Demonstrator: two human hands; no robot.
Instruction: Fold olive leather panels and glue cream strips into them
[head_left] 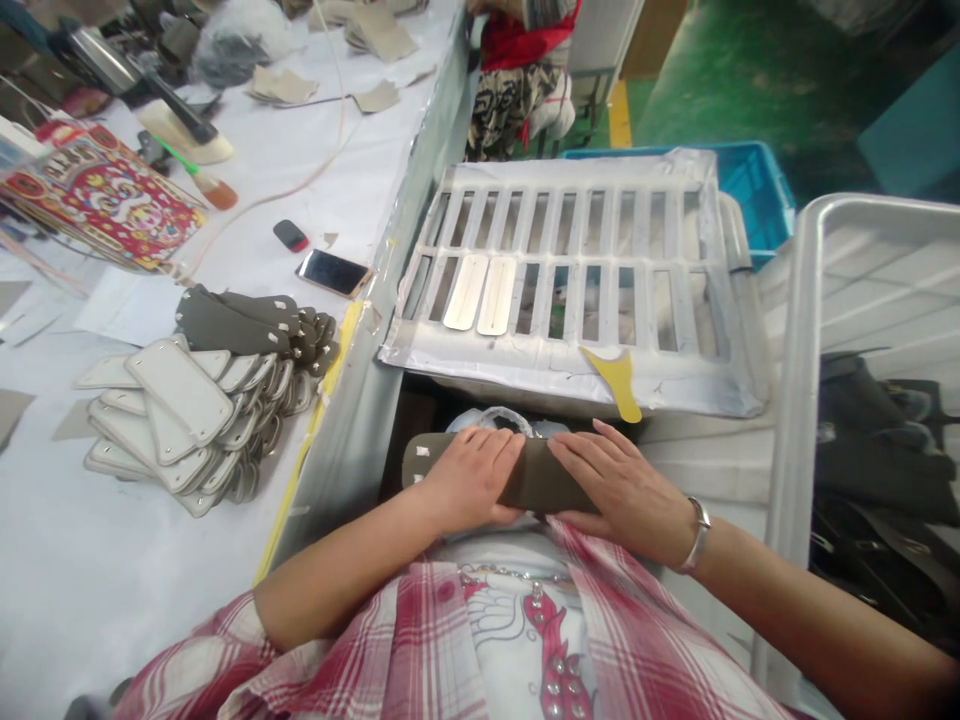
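Note:
A dark grey-brown strap piece [544, 475] with white tabs at its left end lies across the front of my body. My left hand [476, 475] grips its middle-left part, fingers over the top edge and thumb below. Around its right end my right hand [626, 490] is closed, with a bracelet at the wrist. Two pale oblong pieces [496, 296] lie side by side on the white slatted rack [682, 385] ahead. A yellow tool [619, 380] rests on the rack's front edge.
On the table [97, 560] at left are stacked white-faced pieces [180, 400], dark pieces [232, 318], a phone [334, 272] and a red box [112, 200]. A grey bin [795, 400] with dark items stands right. A person [525, 80] is beyond the rack.

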